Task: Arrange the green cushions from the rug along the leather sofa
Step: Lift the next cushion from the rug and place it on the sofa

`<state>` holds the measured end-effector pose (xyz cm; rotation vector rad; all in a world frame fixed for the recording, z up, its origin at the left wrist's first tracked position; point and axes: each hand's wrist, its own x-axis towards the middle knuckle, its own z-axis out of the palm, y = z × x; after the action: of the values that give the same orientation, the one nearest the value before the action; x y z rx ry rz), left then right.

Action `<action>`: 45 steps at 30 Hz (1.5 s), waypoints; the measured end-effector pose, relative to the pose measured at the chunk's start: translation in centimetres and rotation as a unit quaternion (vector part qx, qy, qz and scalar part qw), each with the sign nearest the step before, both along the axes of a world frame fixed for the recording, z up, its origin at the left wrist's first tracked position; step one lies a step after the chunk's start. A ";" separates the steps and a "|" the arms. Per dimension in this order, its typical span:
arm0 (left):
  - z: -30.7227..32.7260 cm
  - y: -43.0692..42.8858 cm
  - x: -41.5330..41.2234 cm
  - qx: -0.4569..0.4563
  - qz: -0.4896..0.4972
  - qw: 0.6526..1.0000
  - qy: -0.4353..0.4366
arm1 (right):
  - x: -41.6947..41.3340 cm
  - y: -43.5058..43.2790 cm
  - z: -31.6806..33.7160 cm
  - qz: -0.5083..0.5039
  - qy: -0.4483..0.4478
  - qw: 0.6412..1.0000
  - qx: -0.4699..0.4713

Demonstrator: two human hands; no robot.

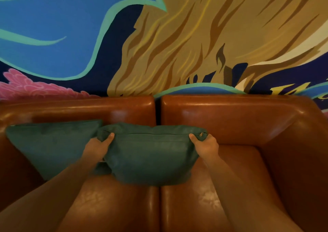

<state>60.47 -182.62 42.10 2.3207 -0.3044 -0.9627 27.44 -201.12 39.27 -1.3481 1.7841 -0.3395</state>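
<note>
Cushions in green are the subject, and one green cushion (pixel 150 153) is held in both hands over the seat of the leather sofa (pixel 230 118). Nearest to the camera, two bare forearms reach forward from the bottom corners. The left hand (pixel 98 145) pinches the upper left corner of this cushion, with the thumb on the front face. The right hand (pixel 205 144) pinches the upper right corner, just beside a small zipper pull (pixel 201 134). The lower edge of the cushion lies across the gap between the two seat pads. To the left, a second green cushion (pixel 51 143) leans against the backrest, and its right edge is touching the held one. Behind the sofa, a painted wall (pixel 177 36) shows blue, tan and pink shapes.
</note>
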 end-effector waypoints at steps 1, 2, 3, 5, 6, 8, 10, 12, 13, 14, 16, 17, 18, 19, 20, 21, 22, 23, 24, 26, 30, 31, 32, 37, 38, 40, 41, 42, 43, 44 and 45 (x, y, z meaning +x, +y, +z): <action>-0.5 -0.6 0.2 0.010 0.003 1.000 -0.006 | 0.2 -0.5 -0.3 0.004 0.002 1.000 0.003; -1.2 -1.2 0.5 0.018 0.002 1.000 -0.013 | 0.5 -1.1 -0.7 0.007 0.008 1.000 0.004; -1.8 -1.8 0.6 0.024 0.002 1.000 -0.019 | 0.7 -1.5 -1.0 0.007 0.013 1.000 0.008; -2.8 -3.0 0.9 0.028 -0.005 0.999 -0.027 | 1.0 -2.3 -1.7 0.002 0.024 1.000 0.015; -3.3 -3.5 1.0 0.028 -0.009 0.999 -0.026 | 1.1 -2.6 -2.0 -0.002 0.030 0.999 0.020; -4.3 -4.6 1.3 0.032 -0.011 0.999 -0.018 | 1.4 -3.2 -2.6 -0.011 0.035 0.999 0.028; -5.3 -5.8 1.8 0.036 -0.007 0.999 -0.010 | 1.9 -4.1 -3.3 -0.018 0.030 0.999 0.031; -6.6 -7.0 2.4 0.049 0.000 0.999 -0.004 | 2.6 -5.0 -4.0 -0.035 0.019 0.999 0.030; -7.3 -7.5 2.7 0.052 0.002 0.999 -0.003 | 2.9 -5.4 -4.2 -0.043 0.012 0.999 0.030; -8.0 -8.1 2.9 0.055 0.003 0.998 0.002 | 3.4 -5.8 -4.7 -0.051 0.006 0.998 0.035; -9.4 -8.9 3.2 0.047 0.021 0.998 0.023 | 3.9 -6.5 -5.9 -0.059 -0.029 0.997 0.046; -9.8 -9.3 3.2 0.042 0.032 0.998 0.039 | 4.1 -6.6 -6.4 -0.059 -0.059 0.995 0.050; -10.5 -9.6 3.3 0.040 0.039 0.997 0.056 | 4.2 -6.6 -7.2 -0.057 -0.088 0.993 0.053; -10.8 -9.8 3.4 0.039 0.040 0.997 0.061 | 4.2 -6.6 -7.8 -0.050 -0.109 0.992 0.049; -11.3 -9.9 3.6 0.036 0.039 0.997 0.057 | 4.3 -6.4 -8.4 -0.036 -0.120 0.991 0.038; -11.6 -10.0 3.8 0.033 0.039 0.998 0.043 | 4.3 -6.3 -9.0 -0.020 -0.119 0.992 0.021; -12.0 -10.0 4.0 0.020 0.039 0.999 0.029 | 4.2 -6.2 -9.8 -0.007 -0.113 0.994 0.001; -11.9 -9.8 4.0 -0.004 0.033 0.999 0.020 | 4.2 -6.1 -10.3 -0.001 -0.105 0.994 -0.014; -12.0 -9.7 3.9 -0.035 0.019 0.999 0.021 | 4.1 -6.0 -10.8 0.007 -0.097 0.995 -0.022; -12.3 -9.1 3.6 -0.070 -0.014 0.996 0.053 | 4.0 -5.9 -11.3 0.030 -0.076 0.996 -0.032; -12.0 -9.1 3.5 -0.040 -0.035 0.998 0.020 | 4.6 -6.5 -10.7 0.055 -0.058 0.995 -0.060; -12.0 -9.3 3.7 -0.023 -0.047 0.999 -0.003 | 4.8 -6.6 -10.6 0.053 -0.052 0.995 -0.064; -12.0 -9.5 3.8 -0.011 -0.056 0.998 -0.018 | 4.9 -6.6 -10.7 0.054 -0.050 0.995 -0.065; -12.5 -10.2 2.5 0.012 -0.059 0.997 -0.040 | 4.6 -6.4 -11.0 0.080 -0.035 0.996 -0.005; -12.6 -10.3 2.2 0.008 -0.055 0.997 -0.053 | 4.8 -6.4 -10.8 0.082 -0.035 0.996 0.007; -11.9 -10.4 1.4 0.017 -0.092 0.985 -0.146 | 5.2 -6.3 -10.6 0.085 -0.006 0.996 0.023; -11.7 -10.4 1.1 0.031 -0.153 0.960 -0.233 | 5.4 -6.2 -10.7 0.089 0.028 0.995 0.024; -11.7 -10.3 0.8 0.037 -0.229 0.917 -0.325 | 5.5 -6.0 -10.8 0.094 0.077 0.992 0.016; -11.7 -10.3 0.6 0.029 -0.304 0.866 -0.396 | 5.7 -5.6 -10.9 0.105 0.136 0.985 -0.008; -11.8 -10.4 0.4 0.009 -0.366 0.823 -0.435 | 5.8 -5.2 -10.9 0.124 0.194 0.972 -0.052; -11.9 -10.5 0.1 -0.020 -0.413 0.794 -0.446 | 6.0 -4.8 -10.8 0.149 0.231 0.955 -0.113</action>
<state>60.61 -193.16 30.18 2.4372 -1.8021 -0.0619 33.45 -205.93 28.45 -1.9578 1.9112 -0.0609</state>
